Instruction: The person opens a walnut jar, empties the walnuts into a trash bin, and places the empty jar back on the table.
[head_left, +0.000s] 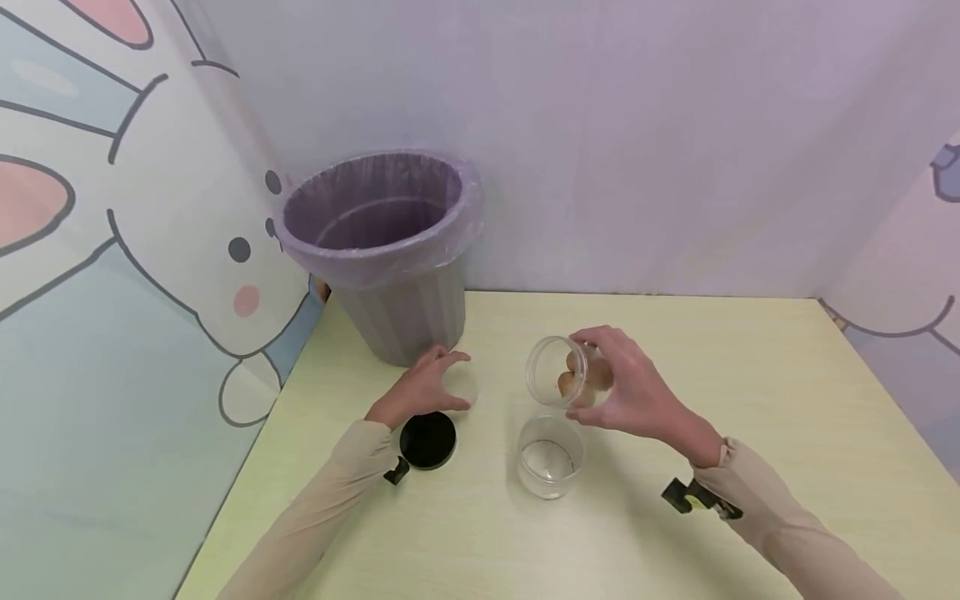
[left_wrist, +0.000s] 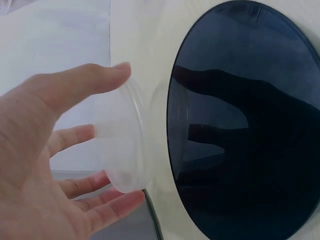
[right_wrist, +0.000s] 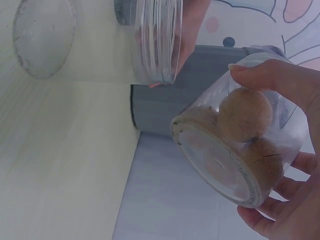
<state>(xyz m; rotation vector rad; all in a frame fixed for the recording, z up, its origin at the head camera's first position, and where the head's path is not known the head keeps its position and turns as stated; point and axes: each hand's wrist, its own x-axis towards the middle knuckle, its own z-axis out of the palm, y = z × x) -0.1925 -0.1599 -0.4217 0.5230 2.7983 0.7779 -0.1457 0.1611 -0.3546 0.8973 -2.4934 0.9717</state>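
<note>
My right hand (head_left: 633, 387) grips a clear plastic jar (head_left: 542, 373) from its right side. Several round brown balls, nut-like (right_wrist: 245, 115), lie inside it. The jar is tilted, mouth to the left, just behind a second clear jar (head_left: 550, 475) that stands upright on the table. In my left hand (head_left: 423, 390), a thin translucent round inner lid (left_wrist: 125, 150) is held by its edge between thumb and fingers. A black round lid (head_left: 428, 440) rests on the table close to the left wrist; its glossy face mirrors the hand in the left wrist view.
A grey bin (head_left: 408, 312) with a purplish liner stands at the back left, behind my left hand. The pale wooden table (head_left: 750, 375) meets a plain wall (head_left: 637, 150) at the back. Rabbit drawings cover the left side panel (head_left: 187, 208).
</note>
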